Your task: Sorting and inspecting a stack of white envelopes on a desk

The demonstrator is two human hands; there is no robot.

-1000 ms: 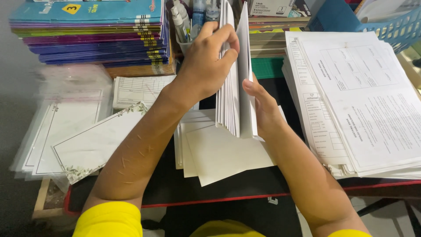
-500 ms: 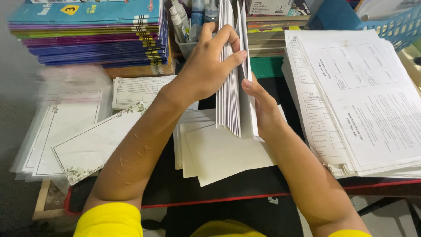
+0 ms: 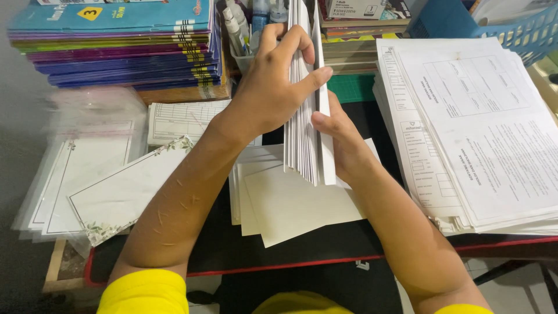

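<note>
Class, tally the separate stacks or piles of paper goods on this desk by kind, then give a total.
Upright sheaf of white sheets held in both hands: 1
Loose cream sheets lying flat: 1
Bordered sheets in clear sleeves: 1
Printed forms pile: 1
Coloured booklets stack: 1
Total: 5

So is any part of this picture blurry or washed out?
In the head view, the clear plastic sleeves at the left look smeared and hazy; the upright sheaf of white cards between the left hand and right hand is sharp; lighting is even, shadows soft.
</note>
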